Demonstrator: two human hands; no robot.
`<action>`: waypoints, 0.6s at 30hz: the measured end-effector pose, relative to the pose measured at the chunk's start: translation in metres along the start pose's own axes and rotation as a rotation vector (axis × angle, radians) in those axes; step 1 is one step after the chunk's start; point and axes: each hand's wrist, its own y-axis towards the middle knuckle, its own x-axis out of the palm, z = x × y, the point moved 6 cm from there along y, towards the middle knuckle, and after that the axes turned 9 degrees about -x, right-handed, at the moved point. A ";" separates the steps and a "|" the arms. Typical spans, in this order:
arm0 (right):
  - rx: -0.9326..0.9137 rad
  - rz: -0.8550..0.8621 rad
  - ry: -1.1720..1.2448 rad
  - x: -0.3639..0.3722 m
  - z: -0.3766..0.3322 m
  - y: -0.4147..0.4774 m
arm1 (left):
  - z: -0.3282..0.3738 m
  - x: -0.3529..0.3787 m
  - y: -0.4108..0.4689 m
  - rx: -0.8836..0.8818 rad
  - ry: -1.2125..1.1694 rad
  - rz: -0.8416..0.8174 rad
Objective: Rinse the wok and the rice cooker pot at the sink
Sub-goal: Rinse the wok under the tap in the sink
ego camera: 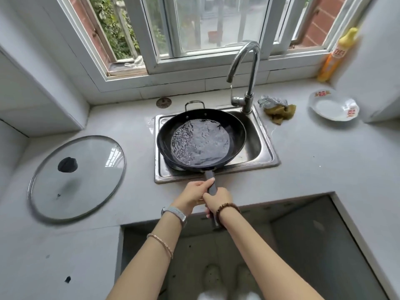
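A black wok (166,135) sits across the steel sink (265,148), with a pool of rippling water in its bottom. Its long dark handle (211,182) points toward me over the sink's front edge. My left hand (194,191) grips the handle from the left and my right hand (217,199) grips it just behind, from the right. The chrome faucet (249,68) arches above the sink's back right corner, with a thin trickle below its spout. No rice cooker pot is in view.
A glass lid (76,178) lies flat on the counter to the left. Scouring pads (277,107) lie right of the faucet, a white plate (333,106) farther right, a yellow bottle (336,55) on the sill. Below me the counter has an open recess.
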 end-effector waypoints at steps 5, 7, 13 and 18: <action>-0.050 0.023 0.041 -0.001 0.004 0.000 | -0.001 0.005 0.007 0.000 0.000 -0.033; -0.057 0.034 0.035 -0.004 0.007 -0.001 | -0.001 0.006 0.009 0.011 0.030 -0.016; -0.078 0.000 0.065 -0.017 0.013 -0.004 | -0.001 0.015 0.008 0.043 0.109 0.055; -0.097 -0.049 0.095 -0.021 0.023 -0.013 | -0.010 0.020 0.003 0.056 0.154 0.098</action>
